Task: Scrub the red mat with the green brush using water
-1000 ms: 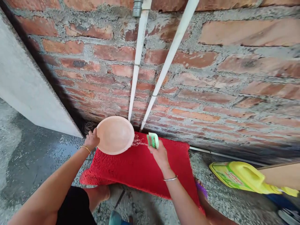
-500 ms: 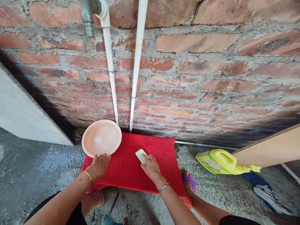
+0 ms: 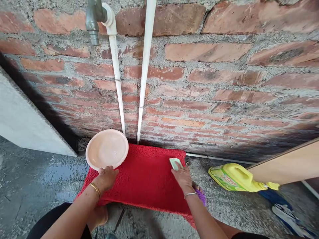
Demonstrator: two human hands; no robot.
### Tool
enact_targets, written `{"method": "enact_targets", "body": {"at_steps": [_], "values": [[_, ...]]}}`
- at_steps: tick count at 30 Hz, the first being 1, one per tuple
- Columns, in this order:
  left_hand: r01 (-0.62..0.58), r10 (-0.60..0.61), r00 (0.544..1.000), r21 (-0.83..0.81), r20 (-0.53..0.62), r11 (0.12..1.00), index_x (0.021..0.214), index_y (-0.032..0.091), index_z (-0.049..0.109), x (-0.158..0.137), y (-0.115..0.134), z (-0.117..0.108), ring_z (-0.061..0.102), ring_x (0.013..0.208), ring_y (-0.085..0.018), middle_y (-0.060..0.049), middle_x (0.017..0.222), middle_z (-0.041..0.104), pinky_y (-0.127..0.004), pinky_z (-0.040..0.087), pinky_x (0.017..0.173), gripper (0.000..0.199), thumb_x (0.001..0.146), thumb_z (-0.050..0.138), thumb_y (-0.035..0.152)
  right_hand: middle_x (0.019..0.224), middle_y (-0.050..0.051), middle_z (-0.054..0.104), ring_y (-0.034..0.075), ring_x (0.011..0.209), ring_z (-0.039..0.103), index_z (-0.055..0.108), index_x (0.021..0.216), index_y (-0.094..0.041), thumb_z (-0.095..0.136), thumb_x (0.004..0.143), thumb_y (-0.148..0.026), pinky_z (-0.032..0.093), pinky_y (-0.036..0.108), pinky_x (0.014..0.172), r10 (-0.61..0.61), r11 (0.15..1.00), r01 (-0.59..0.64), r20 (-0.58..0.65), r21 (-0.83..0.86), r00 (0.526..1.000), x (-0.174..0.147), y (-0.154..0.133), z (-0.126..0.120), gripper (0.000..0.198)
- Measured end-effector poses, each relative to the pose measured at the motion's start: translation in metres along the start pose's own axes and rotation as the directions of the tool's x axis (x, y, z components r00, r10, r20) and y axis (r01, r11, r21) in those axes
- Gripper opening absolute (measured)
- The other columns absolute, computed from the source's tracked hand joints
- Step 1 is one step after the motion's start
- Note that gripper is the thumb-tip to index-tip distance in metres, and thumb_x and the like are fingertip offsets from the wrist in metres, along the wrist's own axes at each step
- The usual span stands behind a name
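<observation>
A pale pink basin (image 3: 107, 149) rests at the left end of a red shaggy mat (image 3: 147, 179), tipped slightly toward me. My left hand (image 3: 106, 181) is closed at the basin's near rim, its fingertips on the edge. Toward the mat's right end, my right hand (image 3: 183, 176) grips a pale green scrub brush (image 3: 175, 162) and presses it down on the red pile. Only the smooth back of the brush shows; its underside is hidden.
A brick wall (image 3: 189, 79) rises behind the mat, with white pipes (image 3: 145, 71) and a metal tap (image 3: 92, 23). At right lie a yellow detergent jug (image 3: 239, 177) and a shoe (image 3: 286, 215). A grey slab (image 3: 32, 116) stands at left; a foot in a purple slipper (image 3: 201, 196) is beside the mat.
My right hand has slid the brush from the mat's middle to its right side. My left hand stays at the basin's rim; little water now shows in the basin.
</observation>
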State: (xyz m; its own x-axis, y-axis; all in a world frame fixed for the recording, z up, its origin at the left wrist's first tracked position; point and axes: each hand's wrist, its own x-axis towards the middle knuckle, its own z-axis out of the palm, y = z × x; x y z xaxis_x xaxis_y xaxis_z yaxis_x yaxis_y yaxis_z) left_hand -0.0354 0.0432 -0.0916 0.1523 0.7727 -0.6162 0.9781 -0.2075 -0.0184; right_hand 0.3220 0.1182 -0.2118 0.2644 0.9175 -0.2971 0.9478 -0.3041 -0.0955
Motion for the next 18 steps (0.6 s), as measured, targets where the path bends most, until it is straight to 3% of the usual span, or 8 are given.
{"method": "enact_targets", "body": {"at_steps": [2, 3, 6, 8, 11, 14, 16, 18], "values": [[-0.002, 0.003, 1.0, 0.036, -0.026, 0.999, 0.128, 0.017, 0.061, 0.006, 0.003, -0.002, 0.061, 0.113, -0.034, -0.022, 0.119, 0.064, -0.057, 0.051, 0.087, 0.048, 0.087, 0.039, 0.005, 0.115, 0.014, 0.061, 0.028, 0.101, 0.059, 0.051, 0.145, -0.023, 0.049, 0.091, -0.043, 0.044, 0.041, 0.093, 0.088, 0.996, -0.089, -0.026, -0.022, 0.996, 0.001, 0.005, -0.004, 0.057], [-0.004, 0.007, 0.999, 0.064, -0.04, 0.998, 0.126, 0.016, 0.062, 0.008, 0.006, -0.003, 0.061, 0.112, -0.035, -0.022, 0.117, 0.064, -0.058, 0.051, 0.086, 0.046, 0.088, 0.039, 0.006, 0.117, 0.015, 0.061, 0.029, 0.103, 0.058, 0.05, 0.145, -0.023, 0.049, 0.091, -0.046, 0.044, 0.041, 0.093, 0.066, 0.998, -0.067, -0.035, -0.016, 0.997, -0.002, -0.006, -0.003, 0.058], [-0.001, 0.008, 0.999, 0.14, -0.05, 0.99, 0.123, 0.015, 0.063, 0.014, 0.013, -0.004, 0.063, 0.107, -0.035, -0.022, 0.114, 0.065, -0.057, 0.052, 0.082, 0.042, 0.089, 0.04, 0.008, 0.123, 0.015, 0.059, 0.03, 0.108, 0.055, 0.052, 0.143, -0.023, 0.052, 0.09, -0.048, 0.042, 0.04, 0.095, -0.17, 0.983, 0.172, -0.04, 0.063, 0.985, -0.018, -0.076, 0.01, 0.058], [0.011, -0.004, 0.999, 0.164, -0.041, 0.986, 0.122, 0.016, 0.064, 0.017, 0.017, -0.005, 0.063, 0.105, -0.036, -0.023, 0.115, 0.064, -0.056, 0.052, 0.08, 0.041, 0.088, 0.041, 0.009, 0.125, 0.014, 0.058, 0.03, 0.111, 0.054, 0.053, 0.142, -0.026, 0.056, 0.089, -0.046, 0.041, 0.038, 0.097, -0.343, 0.934, 0.341, 0.002, 0.109, 0.939, -0.028, -0.129, 0.021, 0.058], [0.026, -0.024, 1.0, 0.169, -0.011, 0.985, 0.121, 0.015, 0.065, 0.021, 0.018, -0.006, 0.064, 0.106, -0.038, -0.025, 0.12, 0.062, -0.055, 0.052, 0.08, 0.042, 0.087, 0.04, 0.009, 0.128, 0.012, 0.056, 0.028, 0.113, 0.054, 0.053, 0.142, -0.033, 0.061, 0.085, -0.043, 0.04, 0.036, 0.098, -0.486, 0.873, 0.478, 0.078, 0.099, 0.871, -0.03, -0.165, 0.029, 0.058], [-0.005, -0.001, 0.999, 0.134, 0.045, 0.991, 0.126, 0.015, 0.062, 0.026, 0.014, -0.011, 0.063, 0.111, -0.037, -0.024, 0.124, 0.061, -0.053, 0.052, 0.082, 0.046, 0.087, 0.039, 0.009, 0.128, 0.011, 0.055, 0.027, 0.114, 0.055, 0.053, 0.141, -0.037, 0.063, 0.084, -0.04, 0.04, 0.036, 0.098, -0.452, 0.892, 0.451, 0.072, 0.037, 0.889, -0.014, -0.129, 0.026, 0.058], [-0.045, 0.038, 0.995, 0.081, 0.088, 0.996, 0.128, 0.017, 0.06, 0.029, 0.01, -0.017, 0.063, 0.114, -0.035, -0.022, 0.126, 0.062, -0.051, 0.052, 0.085, 0.046, 0.087, 0.04, 0.011, 0.123, 0.011, 0.058, 0.026, 0.108, 0.058, 0.053, 0.142, -0.034, 0.058, 0.088, -0.04, 0.041, 0.036, 0.095, -0.303, 0.953, 0.303, 0.026, -0.004, 0.953, 0.0, -0.081, 0.019, 0.055], [-0.081, 0.078, 0.99, 0.024, 0.116, 0.996, 0.128, 0.017, 0.059, 0.033, 0.005, -0.023, 0.063, 0.116, -0.032, -0.02, 0.126, 0.064, -0.047, 0.052, 0.089, 0.044, 0.088, 0.041, 0.013, 0.117, 0.013, 0.061, 0.027, 0.101, 0.061, 0.053, 0.143, -0.03, 0.051, 0.092, -0.043, 0.044, 0.038, 0.088, -0.08, 0.996, 0.079, -0.035, -0.031, 0.996, 0.012, -0.039, 0.01, 0.053]]}}
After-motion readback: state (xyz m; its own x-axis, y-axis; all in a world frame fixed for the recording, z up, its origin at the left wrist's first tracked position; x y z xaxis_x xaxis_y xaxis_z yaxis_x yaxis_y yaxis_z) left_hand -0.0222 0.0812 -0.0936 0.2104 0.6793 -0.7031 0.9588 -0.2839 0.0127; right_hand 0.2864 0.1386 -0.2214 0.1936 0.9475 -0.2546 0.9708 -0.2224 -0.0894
